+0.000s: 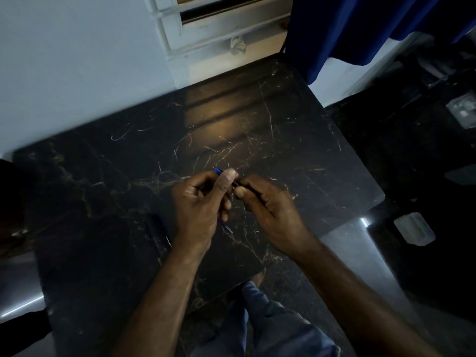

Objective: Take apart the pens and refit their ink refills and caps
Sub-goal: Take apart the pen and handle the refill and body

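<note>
Both hands meet over the middle of a dark marble table. My left hand pinches a blue pen; its tip pokes out past the thumb. A thin blue ink refill sticks out below the same hand. My right hand grips the dark end of the pen between thumb and fingers, touching the left hand. Most of the pen is hidden by the fingers. A dark pen-like piece lies on the table left of my left wrist.
A pale wall and a window frame stand behind the table. A blue curtain hangs at the upper right. Clear plastic items lie on the dark floor to the right. My legs in blue trousers are below the table's near edge.
</note>
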### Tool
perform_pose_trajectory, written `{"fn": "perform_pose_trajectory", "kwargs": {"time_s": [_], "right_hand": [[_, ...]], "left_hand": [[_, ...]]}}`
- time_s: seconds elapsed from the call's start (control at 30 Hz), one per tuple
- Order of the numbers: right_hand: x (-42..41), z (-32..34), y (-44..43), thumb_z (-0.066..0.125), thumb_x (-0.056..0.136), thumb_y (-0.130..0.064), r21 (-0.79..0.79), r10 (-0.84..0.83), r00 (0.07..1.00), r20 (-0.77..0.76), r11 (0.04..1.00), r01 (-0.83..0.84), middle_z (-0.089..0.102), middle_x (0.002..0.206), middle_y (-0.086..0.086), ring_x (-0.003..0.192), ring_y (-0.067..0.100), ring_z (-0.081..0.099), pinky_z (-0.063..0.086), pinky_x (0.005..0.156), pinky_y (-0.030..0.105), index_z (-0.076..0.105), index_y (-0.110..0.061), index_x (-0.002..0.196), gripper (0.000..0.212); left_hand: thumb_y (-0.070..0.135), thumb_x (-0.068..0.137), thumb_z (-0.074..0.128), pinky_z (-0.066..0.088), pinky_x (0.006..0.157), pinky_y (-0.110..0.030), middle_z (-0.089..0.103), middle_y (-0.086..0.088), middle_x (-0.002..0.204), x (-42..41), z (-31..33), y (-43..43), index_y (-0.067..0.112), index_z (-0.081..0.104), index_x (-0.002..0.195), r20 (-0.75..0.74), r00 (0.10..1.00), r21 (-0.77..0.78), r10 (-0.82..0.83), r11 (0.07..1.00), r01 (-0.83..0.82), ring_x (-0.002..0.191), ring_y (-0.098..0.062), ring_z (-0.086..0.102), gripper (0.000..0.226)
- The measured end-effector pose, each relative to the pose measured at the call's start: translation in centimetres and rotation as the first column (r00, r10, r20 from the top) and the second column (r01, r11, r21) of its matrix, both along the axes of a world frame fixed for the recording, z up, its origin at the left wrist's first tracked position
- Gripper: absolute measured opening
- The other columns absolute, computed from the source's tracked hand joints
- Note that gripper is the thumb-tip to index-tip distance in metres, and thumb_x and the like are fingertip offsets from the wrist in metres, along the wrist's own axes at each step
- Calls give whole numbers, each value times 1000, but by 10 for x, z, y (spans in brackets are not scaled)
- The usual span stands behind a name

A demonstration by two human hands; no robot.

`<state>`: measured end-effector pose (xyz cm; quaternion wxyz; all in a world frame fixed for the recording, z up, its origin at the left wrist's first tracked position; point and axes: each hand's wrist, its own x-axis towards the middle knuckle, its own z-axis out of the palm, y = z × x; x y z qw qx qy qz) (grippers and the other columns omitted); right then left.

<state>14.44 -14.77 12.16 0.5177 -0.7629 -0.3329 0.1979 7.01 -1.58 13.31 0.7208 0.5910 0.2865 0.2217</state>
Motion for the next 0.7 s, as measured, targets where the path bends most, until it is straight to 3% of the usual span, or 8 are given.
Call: {"fn": "perform_pose_trajectory", "kwargs": {"time_s": [0.07, 0.17, 0.3, 0.37, 0.5, 0.6, 0.7], "right_hand": [[0, 1, 0, 48, 111, -31, 12, 16, 1000, -14, 1000, -16, 62, 82, -5, 68, 16, 59, 50, 61, 41, 69, -9, 107, 31], [1, 6, -2, 48, 109, -34, 22, 62, 991, -122, 998, -60, 54, 78, -14, 65, 6, 53, 42, 60, 25, 66, -8, 100, 34], [4, 17, -9, 51, 112, -23, 48, 114, 952, -285, 993, -105, 57, 71, -19, 59, -2, 53, 40, 57, 12, 64, -14, 95, 24], [6, 20, -10, 49, 113, -14, 63, 119, 944, -308, 993, -104, 60, 70, -23, 58, -4, 55, 41, 56, 8, 63, -18, 95, 23], [2, 17, -7, 50, 108, -34, 71, 77, 966, -246, 996, -61, 57, 75, -15, 63, 1, 53, 40, 60, 13, 65, -25, 99, 20], [0, 13, -7, 48, 108, -35, 68, 41, 986, -162, 997, -30, 58, 79, -15, 67, 5, 54, 43, 61, 22, 65, -29, 105, 18], [-2, 13, -7, 47, 111, -32, 50, 20, 999, -39, 999, -18, 60, 85, -28, 69, 7, 58, 47, 63, 24, 63, -32, 111, 16]], "left_hand": [[24, 93, 73, 41, 37, -23, 64, -8, 58, 0, 2, 4, 1, 74, 83, -22, 999, -10, -28, 1000, 28, 42, -11, 54, 24], [26, 96, 69, 44, 42, -25, 64, -12, 67, -2, 6, 20, 11, 76, 88, -57, 970, -47, -238, 971, 235, 50, -15, 57, 19], [20, 102, 61, 47, 46, -27, 60, -27, 80, -6, 10, 38, 11, 78, 108, -20, 877, -61, -481, 876, 479, 62, -17, 60, 20], [19, 101, 62, 48, 44, -26, 61, -26, 79, -5, 9, 39, 14, 80, 108, -27, 877, -29, -480, 877, 479, 63, -15, 61, 20], [17, 98, 65, 48, 40, -23, 67, 0, 71, -4, 4, 31, 11, 80, 103, -14, 926, 54, -376, 925, 377, 58, -9, 61, 17], [21, 95, 68, 46, 38, -23, 68, -1, 71, -2, 1, 21, 11, 80, 99, -7, 957, 44, -290, 956, 290, 55, -9, 60, 17], [22, 94, 70, 44, 38, -23, 68, -12, 67, 0, -2, 14, 12, 81, 94, 10, 979, 67, -206, 977, 205, 49, -12, 58, 14]]}}
